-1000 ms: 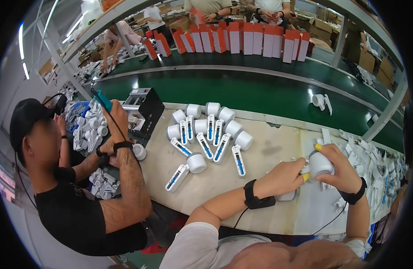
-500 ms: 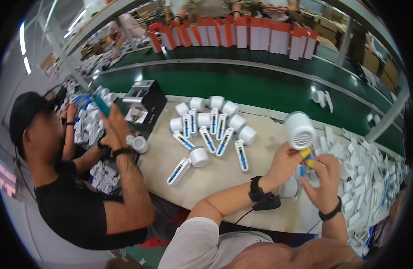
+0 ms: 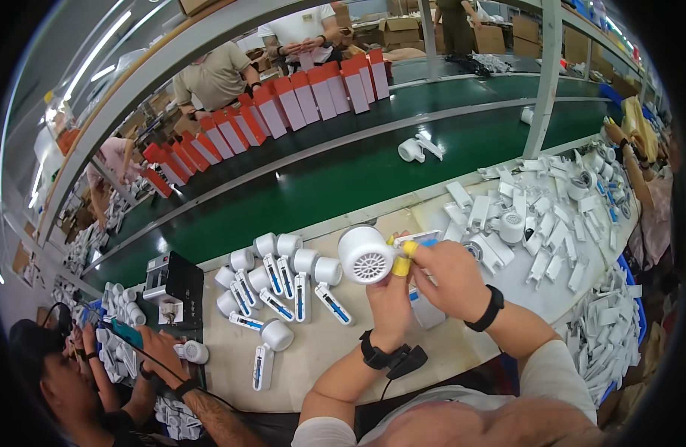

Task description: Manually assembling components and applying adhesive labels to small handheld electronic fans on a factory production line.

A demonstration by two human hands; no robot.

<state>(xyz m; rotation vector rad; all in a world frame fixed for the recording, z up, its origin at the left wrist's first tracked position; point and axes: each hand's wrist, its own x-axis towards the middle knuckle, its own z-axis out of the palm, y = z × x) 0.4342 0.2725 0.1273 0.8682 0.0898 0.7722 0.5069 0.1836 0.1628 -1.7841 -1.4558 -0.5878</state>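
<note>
My left hand (image 3: 390, 309) is closed around the neck of a white hair dryer (image 3: 367, 255), whose round grille is turned toward me. My right hand (image 3: 453, 274) is closed at the joint beside its handle, with yellow wraps on fingertips of both hands. The handle, with some blue on it, points up and right behind my right fingers, which hide part of it. Under my hands another white part (image 3: 428, 311) lies on the table, partly covered. To the left are several similar hair dryers (image 3: 277, 335) with blue strips in their handles.
White handle shells and parts (image 3: 540, 216) are heaped on the right, with more in a blue bin (image 3: 632, 298). Beyond the table runs a green conveyor (image 3: 298, 186) carrying a dryer (image 3: 421, 149) and red-and-white boxes (image 3: 272, 112). A black machine (image 3: 175, 287) and a co-worker (image 3: 67, 380) are at left.
The view has turned rightward, so the table and co-worker appear farther left. My right hand has come over the handle joint, and the handle now points up and right. My left hand keeps its hold.
</note>
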